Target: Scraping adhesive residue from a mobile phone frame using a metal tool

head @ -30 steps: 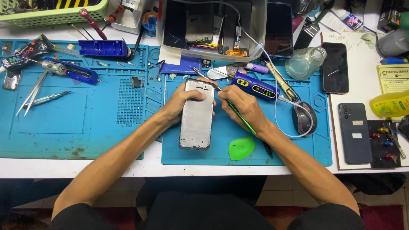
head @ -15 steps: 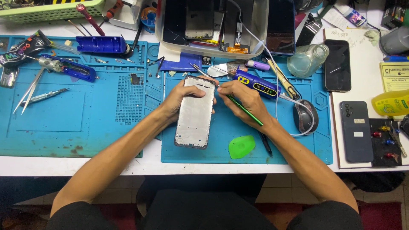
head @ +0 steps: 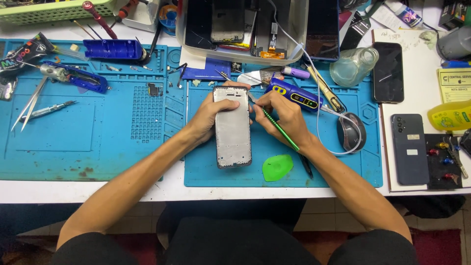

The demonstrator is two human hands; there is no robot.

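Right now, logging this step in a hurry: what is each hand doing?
Left hand: closed on the phone frame, steadying it.
Right hand: closed on a green tool.

Both forearms are bare from wrist to elbow, with no watch, ring or glove on the left hand [head: 208, 115] or the right hand [head: 282, 115]. Well back from each grip, dark trousers [head: 235, 243] cover the lap and knees.
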